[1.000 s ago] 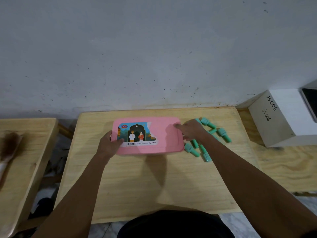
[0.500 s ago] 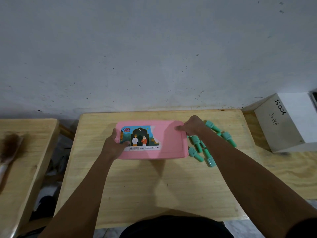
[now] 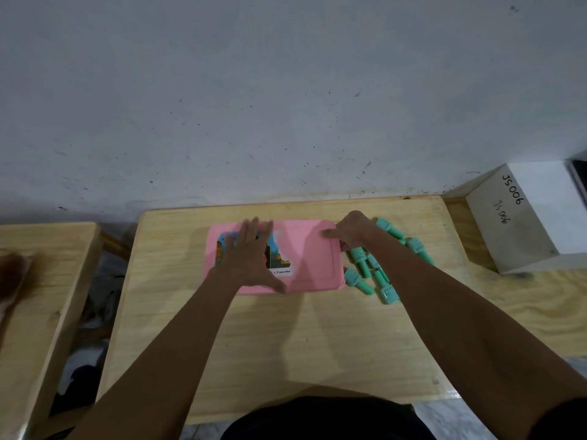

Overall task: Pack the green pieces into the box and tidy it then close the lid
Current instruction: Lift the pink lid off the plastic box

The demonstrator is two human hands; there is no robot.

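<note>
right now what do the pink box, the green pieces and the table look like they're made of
Pink box: likely plastic, smooth matte, moulded rounded corners, paper label on the lid.
Green pieces: probably plastic, uniform mint colour, faint sheen.
Table: light wood, visible grain lines, seemingly unpainted.

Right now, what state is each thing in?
Box: lid on, shut.
Green pieces: loose on the table, right of the box, none packed.
Left hand: open, flat on the lid.
Right hand: at the lid's right edge; grip unclear.
White box: closed.
</note>
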